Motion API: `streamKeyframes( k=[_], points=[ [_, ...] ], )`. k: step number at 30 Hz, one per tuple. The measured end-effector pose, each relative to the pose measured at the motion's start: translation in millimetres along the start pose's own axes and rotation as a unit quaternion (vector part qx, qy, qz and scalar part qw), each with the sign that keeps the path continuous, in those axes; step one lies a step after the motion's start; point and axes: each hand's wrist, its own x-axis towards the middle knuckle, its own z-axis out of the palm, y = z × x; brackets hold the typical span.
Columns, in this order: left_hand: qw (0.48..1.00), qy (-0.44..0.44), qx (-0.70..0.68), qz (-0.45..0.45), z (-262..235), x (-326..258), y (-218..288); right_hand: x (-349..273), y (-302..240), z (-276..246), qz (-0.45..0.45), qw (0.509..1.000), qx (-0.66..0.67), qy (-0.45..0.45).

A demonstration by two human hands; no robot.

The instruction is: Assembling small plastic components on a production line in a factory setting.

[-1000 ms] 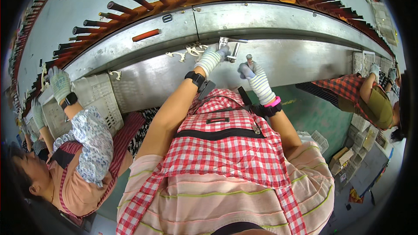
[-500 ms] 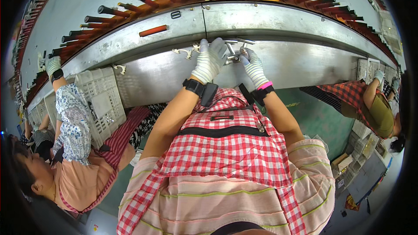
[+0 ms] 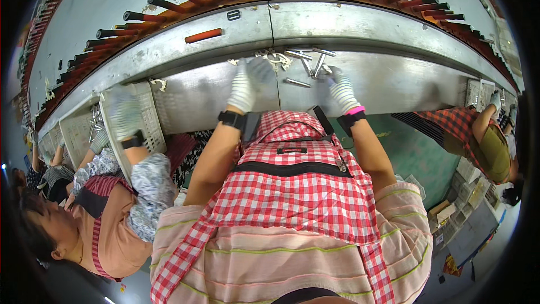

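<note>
The left hand (image 3: 247, 81) in a white knit glove rests on the shiny metal shelf (image 3: 394, 81), fingers loosely together, beside the small silver metal rods (image 3: 306, 62) lying loose for easy grabbing. The gloved right hand (image 3: 339, 85) touches them; its grip is blurry, so I cannot tell.

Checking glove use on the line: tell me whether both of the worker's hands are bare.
No: the left hand and right hand both wear white knitted gloves.
</note>
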Motion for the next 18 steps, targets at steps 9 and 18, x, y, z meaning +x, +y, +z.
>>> streamKeyframes(
  k=[9, 18],
  points=[
    [0.555, 0.159, 0.760, 0.298, -53, 32, 30, 4, -34, 2, -0.179, 0.973, 0.014, 0.148],
    [0.542, 0.201, 0.800, 0.160, -78, 24, 31, -53, -121, -37, 0.025, 0.921, 0.365, -0.133]
  ],
)
